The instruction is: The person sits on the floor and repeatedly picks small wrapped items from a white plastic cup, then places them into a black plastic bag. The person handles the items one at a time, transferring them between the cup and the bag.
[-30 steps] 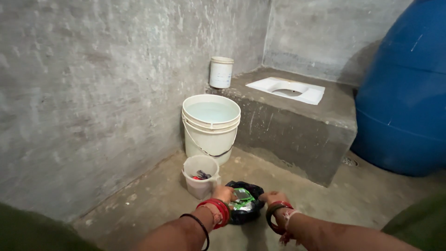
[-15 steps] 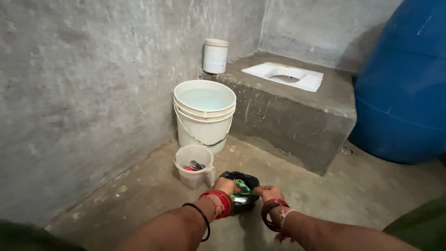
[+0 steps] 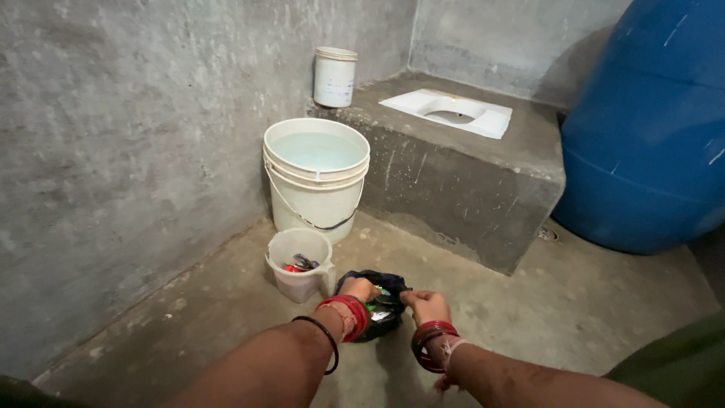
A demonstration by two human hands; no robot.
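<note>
Standing just left of the bag [image 3: 381,308], a mug [image 3: 299,264] and bucket [image 3: 316,175]; left hand [image 3: 359,289] and right hand [image 3: 427,306] pinch its rim.

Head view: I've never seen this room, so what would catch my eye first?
The big blue drum fills the right side. A white bucket of water stands by the concrete step at centre. Low down, the left hand and right hand grip a black bag on the floor.

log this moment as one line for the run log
left hand: gripping black bag rim | right hand: gripping rim | bag: on floor beside small mug | water bucket behind
</note>
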